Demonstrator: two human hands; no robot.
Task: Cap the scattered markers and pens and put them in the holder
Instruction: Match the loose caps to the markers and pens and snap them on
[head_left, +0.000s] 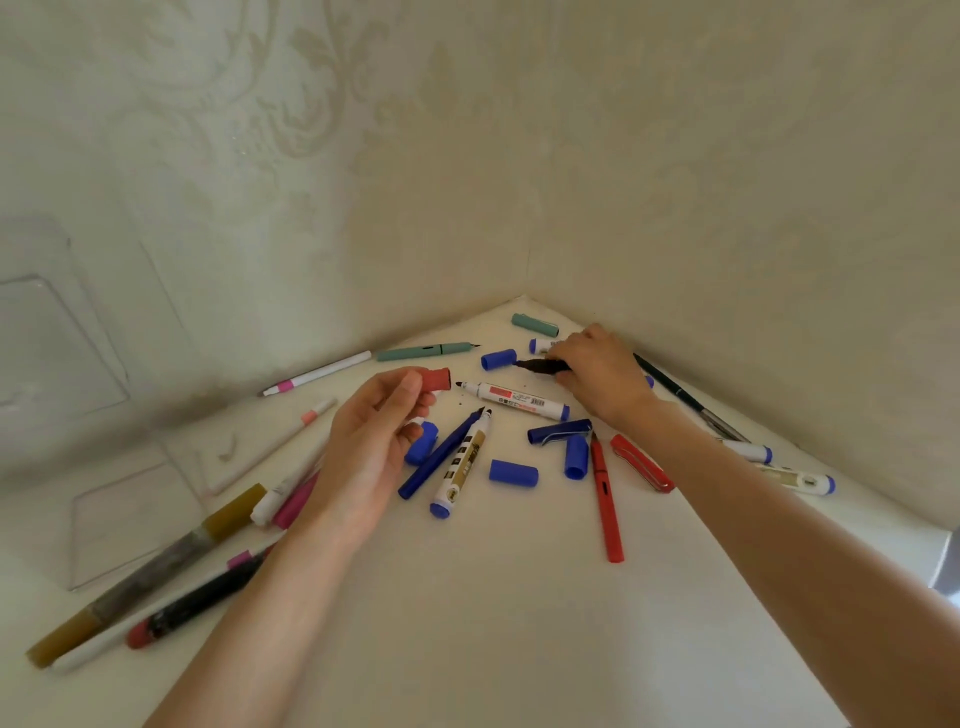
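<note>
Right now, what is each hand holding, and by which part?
The left hand pinches a red cap by one end. The right hand grips a black marker around its barrel, tip end sticking out.

Reaches far forward with the right hand (597, 374), palm down, fingers curled round a dark marker (537, 366) — lifts the left hand (374, 441), thumb and fingertips pinching a red cap (436, 379); both forearms bare, outstretched.

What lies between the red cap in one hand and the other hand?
Head view: an uncapped white marker, tip toward the red cap, and a loose blue cap beyond it.
</note>
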